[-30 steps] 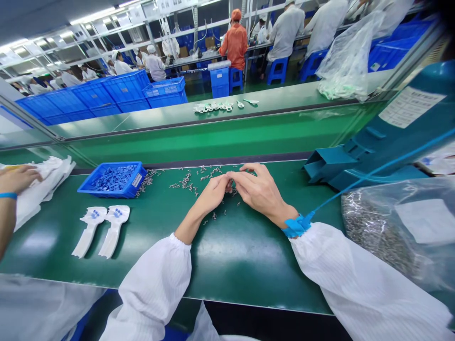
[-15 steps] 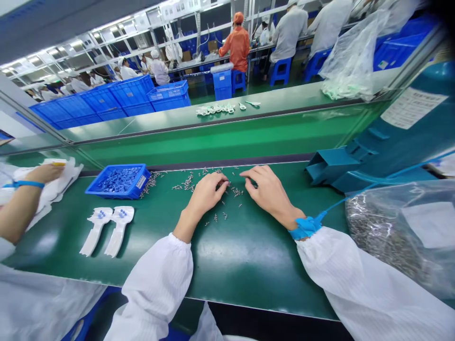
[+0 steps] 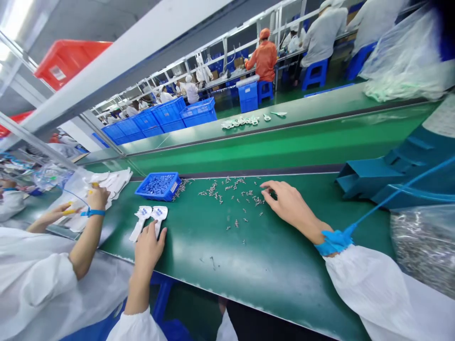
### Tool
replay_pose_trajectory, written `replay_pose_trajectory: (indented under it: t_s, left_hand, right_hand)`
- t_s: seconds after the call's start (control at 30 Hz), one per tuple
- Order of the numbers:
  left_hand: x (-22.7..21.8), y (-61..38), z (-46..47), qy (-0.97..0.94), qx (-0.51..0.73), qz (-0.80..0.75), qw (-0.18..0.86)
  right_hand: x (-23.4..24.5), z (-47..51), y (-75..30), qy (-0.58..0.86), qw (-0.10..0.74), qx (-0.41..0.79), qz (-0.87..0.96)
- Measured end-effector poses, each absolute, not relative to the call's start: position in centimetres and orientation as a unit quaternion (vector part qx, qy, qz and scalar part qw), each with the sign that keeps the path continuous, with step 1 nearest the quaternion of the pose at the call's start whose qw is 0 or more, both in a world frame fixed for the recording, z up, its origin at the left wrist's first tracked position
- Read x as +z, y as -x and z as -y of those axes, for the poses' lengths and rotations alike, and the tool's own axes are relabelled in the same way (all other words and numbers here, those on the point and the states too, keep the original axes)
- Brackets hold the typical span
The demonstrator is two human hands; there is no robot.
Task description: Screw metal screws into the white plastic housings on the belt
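Note:
My left hand [image 3: 148,246] lies over the handle of the right one of two white plastic handle-shaped parts [image 3: 159,214]. Its thumb and fingers are apart, touching or just above the part. Beside it lies the other white part [image 3: 142,212]; both carry small blue pieces on their wide ends. My right hand [image 3: 289,203] hovers at the right side of scattered small metal screws [image 3: 258,200]. Its fingers are curved, with a gap between thumb and forefinger, and nothing shows in them. A blue strap [image 3: 334,242] circles my right wrist.
Behind the white parts stands a blue tray [image 3: 174,187] of small blue pieces. A co-worker's hand [image 3: 96,196] works at white sheets on the left. At right are a teal machine [image 3: 369,175] and a clear bag of metal bits [image 3: 423,251].
My left hand has moved left and nearer, from the screws to the right white part. My right hand stays by the screws. The view has turned left and tilted.

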State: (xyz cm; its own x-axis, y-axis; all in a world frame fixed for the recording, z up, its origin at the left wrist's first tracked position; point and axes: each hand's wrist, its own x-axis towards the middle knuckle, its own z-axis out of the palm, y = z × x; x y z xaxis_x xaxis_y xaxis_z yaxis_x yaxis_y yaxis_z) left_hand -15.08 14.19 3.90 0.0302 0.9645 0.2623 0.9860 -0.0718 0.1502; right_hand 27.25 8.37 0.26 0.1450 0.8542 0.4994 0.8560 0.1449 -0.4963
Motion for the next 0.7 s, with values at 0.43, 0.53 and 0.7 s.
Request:
replay_pose_trajectory:
  t_s: [0.43,0.53,0.7]
  left_hand:
    - [5.0,6.3,-4.2,0.775,-0.287,0.551,-0.119]
    - [3.8,-0.2,1.1,0.790,-0.273,0.475,-0.276]
    - [2.3,-8.4,5.0,0.800,-0.187,0.457,-0.341]
  right_hand:
    - [3.3,-5.5,-27.3,0.658,0.437,0.108,0.603]
    - [5.3,-1.5,-27.0,0.671,0.466,0.147,0.557]
    - [6.6,5.4,-26.7,0.713,0.440,0.206,0.505]
